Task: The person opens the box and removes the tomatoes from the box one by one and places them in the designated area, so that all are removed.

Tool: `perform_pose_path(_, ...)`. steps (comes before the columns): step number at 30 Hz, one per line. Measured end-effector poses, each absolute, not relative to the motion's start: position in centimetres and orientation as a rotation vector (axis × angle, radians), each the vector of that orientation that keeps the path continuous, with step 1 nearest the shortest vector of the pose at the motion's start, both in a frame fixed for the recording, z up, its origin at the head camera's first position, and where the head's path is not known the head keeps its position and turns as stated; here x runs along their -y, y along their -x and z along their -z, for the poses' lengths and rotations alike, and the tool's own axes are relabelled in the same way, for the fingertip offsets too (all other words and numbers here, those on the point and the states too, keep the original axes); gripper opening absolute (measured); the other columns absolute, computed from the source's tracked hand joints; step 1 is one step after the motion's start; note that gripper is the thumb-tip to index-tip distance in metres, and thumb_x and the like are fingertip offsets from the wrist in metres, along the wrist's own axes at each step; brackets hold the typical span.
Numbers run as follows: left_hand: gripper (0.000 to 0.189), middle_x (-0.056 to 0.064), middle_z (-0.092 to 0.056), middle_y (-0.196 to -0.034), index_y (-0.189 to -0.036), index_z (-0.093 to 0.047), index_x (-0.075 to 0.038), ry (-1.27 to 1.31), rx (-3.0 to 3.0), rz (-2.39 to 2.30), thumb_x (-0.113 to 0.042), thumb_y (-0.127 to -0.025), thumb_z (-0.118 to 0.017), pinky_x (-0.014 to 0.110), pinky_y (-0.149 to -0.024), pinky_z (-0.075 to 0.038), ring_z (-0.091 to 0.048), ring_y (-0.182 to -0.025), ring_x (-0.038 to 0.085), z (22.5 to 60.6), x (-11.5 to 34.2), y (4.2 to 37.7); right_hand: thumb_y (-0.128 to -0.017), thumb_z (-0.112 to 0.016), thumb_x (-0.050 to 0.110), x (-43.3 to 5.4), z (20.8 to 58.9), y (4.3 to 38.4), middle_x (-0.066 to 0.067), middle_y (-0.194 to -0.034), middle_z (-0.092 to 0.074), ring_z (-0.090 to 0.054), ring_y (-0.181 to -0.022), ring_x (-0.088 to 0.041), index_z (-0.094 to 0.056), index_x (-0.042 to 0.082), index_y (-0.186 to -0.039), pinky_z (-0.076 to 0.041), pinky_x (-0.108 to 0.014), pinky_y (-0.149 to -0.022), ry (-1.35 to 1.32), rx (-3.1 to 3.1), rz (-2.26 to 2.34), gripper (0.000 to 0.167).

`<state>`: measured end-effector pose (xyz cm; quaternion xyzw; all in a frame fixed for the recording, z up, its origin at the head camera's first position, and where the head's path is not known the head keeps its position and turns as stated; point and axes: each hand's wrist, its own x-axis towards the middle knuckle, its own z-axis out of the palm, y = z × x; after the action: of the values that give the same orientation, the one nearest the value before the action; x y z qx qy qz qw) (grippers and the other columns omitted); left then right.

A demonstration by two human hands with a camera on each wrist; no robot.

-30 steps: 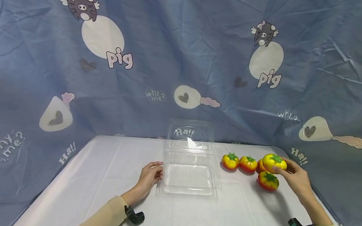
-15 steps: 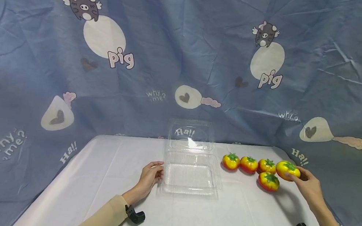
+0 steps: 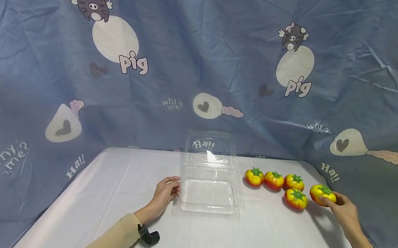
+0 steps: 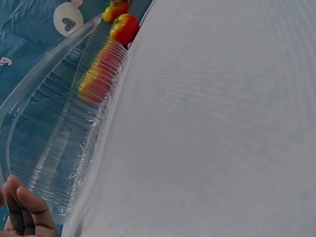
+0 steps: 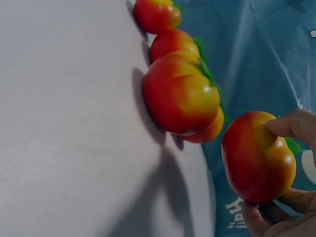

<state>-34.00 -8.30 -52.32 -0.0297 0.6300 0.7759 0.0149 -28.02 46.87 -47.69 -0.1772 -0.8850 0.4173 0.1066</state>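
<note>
My right hand (image 3: 346,212) grips a tomato (image 3: 322,194), yellow and red with a green leafy top, thumb on one side and fingers on the other. In the right wrist view this tomato (image 5: 259,157) is beside the others, with a gap between. My left hand (image 3: 164,196) lies on the table at the left side of a clear plastic clamshell box (image 3: 208,208), its loosely bent fingertips right at the wall. In the left wrist view those fingers (image 4: 34,207) are near the box's corner. The box's lid (image 3: 211,147) stands up at the back.
Several more tomatoes sit right of the box: three in a back row, among them one tomato (image 3: 253,178) nearest the box, and another tomato (image 3: 295,199) in front. A white cloth covers the table (image 3: 237,245). A blue printed curtain (image 3: 177,57) hangs behind.
My right hand has carried its tomato to the right and slightly down, away from the others, uncovering the tomato behind it. The left hand and the box have stayed in place.
</note>
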Motion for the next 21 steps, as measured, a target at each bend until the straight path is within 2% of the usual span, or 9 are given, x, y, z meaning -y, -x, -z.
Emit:
perform_pose_path(3, 0.033, 0.002, -0.055, -0.075, -0.120, -0.051, 0.006, 0.095, -1.954, -2.418, -0.007, -0.090, -0.054, 0.023, -0.055, -0.044, -0.051, -0.062, 0.010, 52.3, 8.3, 34.0, -0.090, -0.058, 0.051, -47.1, 48.2, 28.3, -0.035, -0.142, -0.036, -0.043, -0.120, -0.044, -0.028, -0.010, -0.145, -0.045, -0.045, -0.086, 0.564, 2.603, -1.242, 0.088)
perform_pose_path(10, 0.034, 0.002, -0.055, -0.074, -0.121, -0.050, 0.008, 0.089, -1.933, -2.436, -0.007, -0.090, -0.054, 0.023, -0.054, -0.044, -0.051, -0.060, 0.010, 52.3, 8.3, 34.0, -0.092, -0.055, 0.047, -47.4, 48.6, 28.6, -0.038, -0.145, -0.030, -0.036, -0.127, -0.048, -0.022, -0.012, -0.146, -0.039, -0.054, -0.096, 0.582, 2.633, -1.268, 0.087)
perform_pose_path(14, 0.036, 0.002, -0.055, -0.074, -0.121, -0.049, 0.009, 0.073, -1.934, -2.438, -0.007, -0.090, -0.054, 0.022, -0.054, -0.044, -0.051, -0.060, 0.010, 52.2, 8.3, 34.0, -0.092, -0.052, 0.051, -47.6, 49.0, 28.8, -0.039, -0.146, -0.024, -0.030, -0.131, -0.052, -0.019, -0.012, -0.147, -0.029, -0.061, -0.107, 0.608, 2.666, -1.275, 0.090)
perform_pose_path(17, 0.036, 0.002, -0.055, -0.074, -0.121, -0.049, 0.009, 0.083, -1.934, -2.436, -0.007, -0.089, -0.055, 0.022, -0.055, -0.044, -0.051, -0.061, 0.010, 52.3, 8.3, 34.0, -0.091, -0.052, 0.054, -47.6, 49.5, 29.0, -0.039, -0.147, -0.023, -0.027, -0.132, -0.052, -0.020, -0.011, -0.147, -0.024, -0.063, -0.108, 0.636, 2.684, -1.269, 0.091)
perform_pose_path(21, 0.034, 0.002, -0.055, -0.074, -0.120, -0.050, 0.007, 0.091, -1.940, -2.431, -0.007, -0.090, -0.055, 0.023, -0.055, -0.044, -0.051, -0.061, 0.010, 52.3, 8.3, 34.1, -0.090, -0.055, 0.054, -47.4, 50.0, 29.2, -0.038, -0.147, -0.025, -0.027, -0.133, -0.052, -0.024, -0.010, -0.146, -0.024, -0.063, -0.109, 0.657, 2.660, -1.289, 0.091)
